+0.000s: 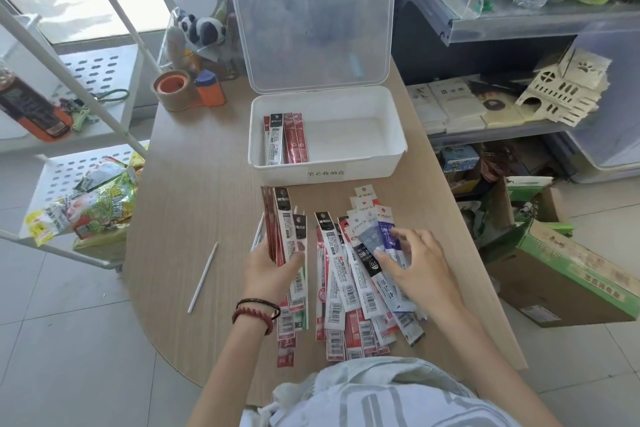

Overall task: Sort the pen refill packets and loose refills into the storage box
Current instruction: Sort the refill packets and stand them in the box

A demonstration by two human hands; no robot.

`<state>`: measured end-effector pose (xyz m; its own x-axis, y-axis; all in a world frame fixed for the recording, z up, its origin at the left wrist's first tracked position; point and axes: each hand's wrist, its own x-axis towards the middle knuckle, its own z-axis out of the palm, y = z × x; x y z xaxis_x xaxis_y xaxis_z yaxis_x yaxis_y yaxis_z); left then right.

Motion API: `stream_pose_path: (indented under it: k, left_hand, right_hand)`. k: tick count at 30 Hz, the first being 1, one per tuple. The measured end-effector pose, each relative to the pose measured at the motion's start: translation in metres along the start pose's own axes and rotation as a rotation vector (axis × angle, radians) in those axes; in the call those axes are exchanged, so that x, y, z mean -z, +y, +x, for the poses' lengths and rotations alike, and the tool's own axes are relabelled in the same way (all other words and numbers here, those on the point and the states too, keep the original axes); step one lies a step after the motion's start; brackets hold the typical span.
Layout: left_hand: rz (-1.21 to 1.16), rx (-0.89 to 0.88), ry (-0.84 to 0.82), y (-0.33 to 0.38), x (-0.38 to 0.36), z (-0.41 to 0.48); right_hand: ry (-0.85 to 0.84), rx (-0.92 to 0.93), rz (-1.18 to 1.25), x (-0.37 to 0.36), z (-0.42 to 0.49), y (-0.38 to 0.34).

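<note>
Left hand point(273, 270): on my feed its fingers point(294, 258) are curled round a bundle point(282, 218) of red and black packets. It holds the bundle on edge with the tops pointing toward the box. I see two bracelets point(258, 312) on the wrist.
Right hand point(419, 263): its fingers point(398, 232) are spread and bent, with the tips touching the blue and purple packets on top of the pile. The thumb lies on a black one.
Pile point(343, 291): I see many packets fanned and overlapping on the tabletop, most with barcodes facing up. They lie just right of the bundle and partly under the right hand, near the front edge.
Box point(398, 139): it is white and open, and stands on the tabletop beyond the pile. There is a label on its front wall.
Stored packets point(285, 139): a few red ones and one with a black top lie lengthwise against the left wall of the box.
Lid point(311, 35): it is clear and swung up behind the box, nearly upright.
Refill point(203, 276): one thin white stick lies loose on the tabletop, left of the left hand and apart from the pile. I make out a few more white ones point(258, 232) just behind the bundle.
Tabletop point(194, 184): it is wood-grained, with a rounded near-left corner.
Tape point(172, 88): a brown roll in an orange dispenser sits at the far left, left of the box.
Rack point(86, 73): it is white and stands to the left, with snack bags point(93, 204) on its lower shelf.
</note>
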<state>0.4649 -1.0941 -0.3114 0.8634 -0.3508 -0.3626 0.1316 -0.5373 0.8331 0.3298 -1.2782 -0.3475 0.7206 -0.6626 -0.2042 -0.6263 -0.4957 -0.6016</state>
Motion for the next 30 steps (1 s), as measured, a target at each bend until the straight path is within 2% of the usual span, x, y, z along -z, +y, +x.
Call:
stream_pose_path:
  k: [4, 7, 12, 17, 26, 30]
  left_hand:
    - [-0.117, 0.0, -0.015, 0.01, 0.016, 0.005]
    - [-0.148, 0.0, -0.01, 0.015, 0.022, 0.01]
    - [-0.26, 0.077, -0.008, 0.02, 0.023, 0.013]
    - [-0.324, 0.109, -0.007, 0.019, 0.017, 0.014]
    - [-0.225, 0.176, -0.007, -0.004, -0.007, 0.005]
    - [-0.196, 0.16, 0.008, -0.003, -0.006, 0.007]
  right_hand:
    - [0.021, 0.035, 0.01, 0.007, 0.004, -0.015]
    - [-0.01, 0.102, 0.111, 0.01, 0.005, -0.037]
    - [-0.243, 0.171, 0.307, 0.002, 0.001, -0.08]
    - [-0.435, 0.141, 0.307, -0.018, 0.004, -0.097]
    - [-0.447, -0.012, 0.383, -0.036, -0.008, -0.093]
    - [-0.404, -0.022, 0.382, -0.038, -0.005, -0.095]
